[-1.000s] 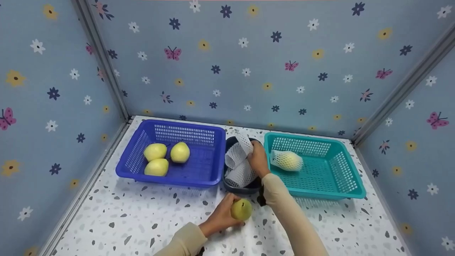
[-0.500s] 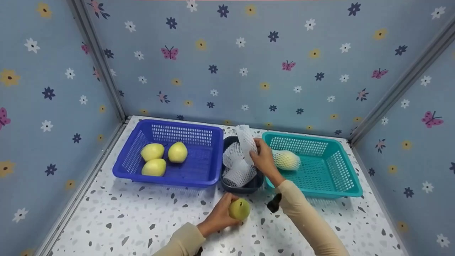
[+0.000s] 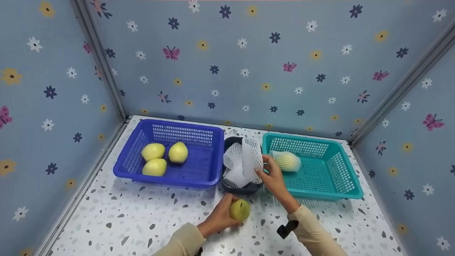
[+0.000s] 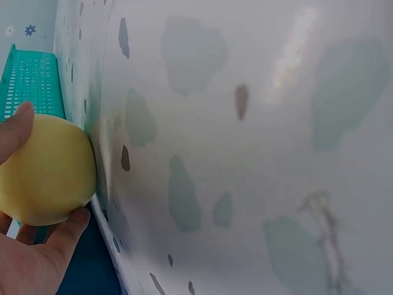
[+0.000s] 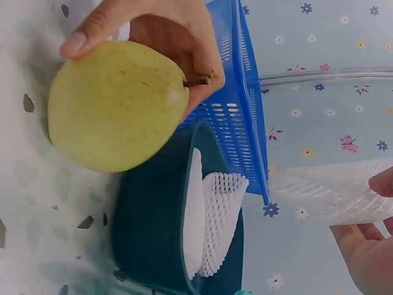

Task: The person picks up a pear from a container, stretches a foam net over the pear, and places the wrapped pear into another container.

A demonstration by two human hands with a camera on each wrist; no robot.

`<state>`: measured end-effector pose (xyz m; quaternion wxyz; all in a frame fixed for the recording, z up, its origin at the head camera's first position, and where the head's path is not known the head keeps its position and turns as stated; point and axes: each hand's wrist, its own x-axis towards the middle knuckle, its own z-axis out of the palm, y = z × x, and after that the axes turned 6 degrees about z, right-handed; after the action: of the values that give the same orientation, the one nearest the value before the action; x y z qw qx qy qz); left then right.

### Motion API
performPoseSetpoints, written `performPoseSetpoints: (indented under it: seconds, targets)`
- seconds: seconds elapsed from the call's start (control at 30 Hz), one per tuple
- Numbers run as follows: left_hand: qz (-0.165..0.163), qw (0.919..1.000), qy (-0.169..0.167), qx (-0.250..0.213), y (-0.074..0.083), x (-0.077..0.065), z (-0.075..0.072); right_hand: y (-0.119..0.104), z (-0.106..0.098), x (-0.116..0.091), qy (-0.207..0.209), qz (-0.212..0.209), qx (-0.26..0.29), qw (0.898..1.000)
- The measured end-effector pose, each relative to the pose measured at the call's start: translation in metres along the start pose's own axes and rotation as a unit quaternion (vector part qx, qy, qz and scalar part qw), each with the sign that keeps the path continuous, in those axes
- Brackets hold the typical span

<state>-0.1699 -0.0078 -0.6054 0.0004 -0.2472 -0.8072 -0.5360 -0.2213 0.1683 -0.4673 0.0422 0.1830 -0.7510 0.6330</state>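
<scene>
My left hand point(image 3: 221, 216) grips a yellow-green pear point(image 3: 240, 210) low over the speckled table, in front of the dark bin; the right wrist view shows its stem and the thumb on its side. With thumb and fingers my right hand point(image 3: 274, 176) pinches a white foam net sleeve point(image 3: 252, 160), held above the dark bin's right side. More foam net sleeves point(image 3: 233, 156) lie inside the dark bin point(image 3: 241, 191). In the right wrist view the held sleeve point(image 5: 331, 190) hangs flattened between thumb and fingers.
A blue basket point(image 3: 167, 180) at left holds three yellow pears point(image 3: 178, 153). On the right stands a teal basket point(image 3: 320, 195) with one net-wrapped pear point(image 3: 287, 161) at its left. A patterned wall point(image 3: 227, 85) rises behind; both baskets flank the dark bin closely.
My right hand lifted the foam net sleeve out of the dark bin, then moved right and nearer to me with it. The left hand and its pear stayed in place.
</scene>
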Motion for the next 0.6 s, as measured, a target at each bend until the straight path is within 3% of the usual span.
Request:
performPoseSetpoints:
  seconds: [0.3,0.6]
  targets:
    - [0.001,1.0,-0.003,-0.005,0.0,0.0,0.0,0.031,-0.004,-0.026,-0.006,-0.006,0.054,0.999]
    - [0.022,0.9997,-0.002,0.014,0.0,-0.003,0.001,0.044,0.003,-0.047,-0.019,0.013,0.105,0.994]
